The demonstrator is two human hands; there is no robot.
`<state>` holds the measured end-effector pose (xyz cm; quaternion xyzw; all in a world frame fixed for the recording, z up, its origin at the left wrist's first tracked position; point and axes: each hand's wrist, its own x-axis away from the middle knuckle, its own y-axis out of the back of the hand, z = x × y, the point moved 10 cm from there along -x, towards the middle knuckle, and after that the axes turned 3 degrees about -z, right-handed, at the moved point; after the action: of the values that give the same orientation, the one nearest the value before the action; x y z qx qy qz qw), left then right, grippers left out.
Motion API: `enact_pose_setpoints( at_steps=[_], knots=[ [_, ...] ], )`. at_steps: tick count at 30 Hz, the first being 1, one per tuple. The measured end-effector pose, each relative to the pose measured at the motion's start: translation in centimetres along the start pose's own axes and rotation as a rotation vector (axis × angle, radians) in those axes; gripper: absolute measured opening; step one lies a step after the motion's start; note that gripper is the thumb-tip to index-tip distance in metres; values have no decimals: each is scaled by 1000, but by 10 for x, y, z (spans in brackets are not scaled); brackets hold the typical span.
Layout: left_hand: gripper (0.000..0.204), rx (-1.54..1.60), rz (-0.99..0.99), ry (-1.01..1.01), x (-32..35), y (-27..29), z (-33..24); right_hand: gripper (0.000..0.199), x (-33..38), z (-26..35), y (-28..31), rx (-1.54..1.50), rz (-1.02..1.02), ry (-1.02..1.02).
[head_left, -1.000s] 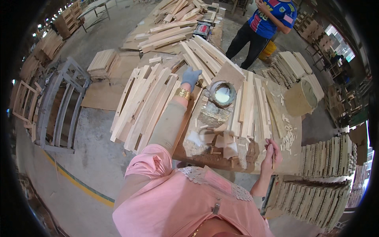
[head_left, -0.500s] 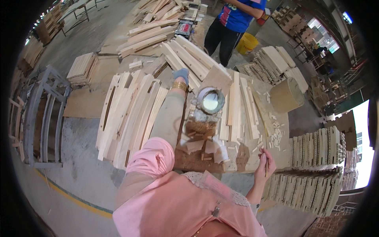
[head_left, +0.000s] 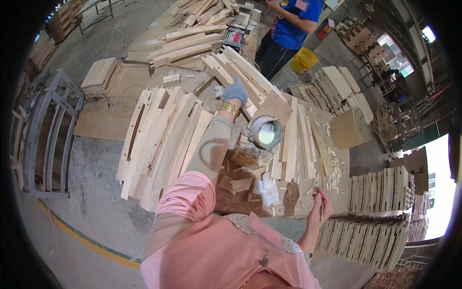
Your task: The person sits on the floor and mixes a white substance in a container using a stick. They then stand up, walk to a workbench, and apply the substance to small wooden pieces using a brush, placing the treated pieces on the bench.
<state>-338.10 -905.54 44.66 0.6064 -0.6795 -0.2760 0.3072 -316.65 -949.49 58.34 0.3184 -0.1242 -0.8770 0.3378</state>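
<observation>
My left hand (head_left: 234, 92), in a grey-blue glove, reaches over the far side of the table with its fingers apart. It is right at the near ends of several pale wooden bars (head_left: 243, 72) with holes in them; whether it touches one is not plain. A small whitish thing shows beside its thumb side. Low at the right, the bare fingers of my right hand (head_left: 321, 208) pinch a thin stick (head_left: 323, 212), held upright near the table edge. Between my arms stands a round tub (head_left: 267, 132) with white liquid in it, its rim crusted.
Long wooden bars (head_left: 156, 139) lie side by side left of my arm. Small dowels (head_left: 333, 178) are scattered at the right, near a brown bucket (head_left: 350, 127). Stacked slats (head_left: 380, 190) stand beyond. A person in a blue shirt (head_left: 301, 21) stands across the table.
My left hand has shifted right along the bars, and its fingers have spread. My right hand keeps the stick at nearly the same spot. The whole view has tilted slightly.
</observation>
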Motion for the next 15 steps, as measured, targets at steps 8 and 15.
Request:
enact_pose_setpoints(
  at_steps=[8, 15],
  knots=[
    [37, -222, -330, -213, 10, 27, -14, 18, 5, 14, -6, 34, -6, 12],
    [23, -335, -245, -331, -1, 14, -28, 18, 13, 23, -10, 51, 2, 24]
  ],
)
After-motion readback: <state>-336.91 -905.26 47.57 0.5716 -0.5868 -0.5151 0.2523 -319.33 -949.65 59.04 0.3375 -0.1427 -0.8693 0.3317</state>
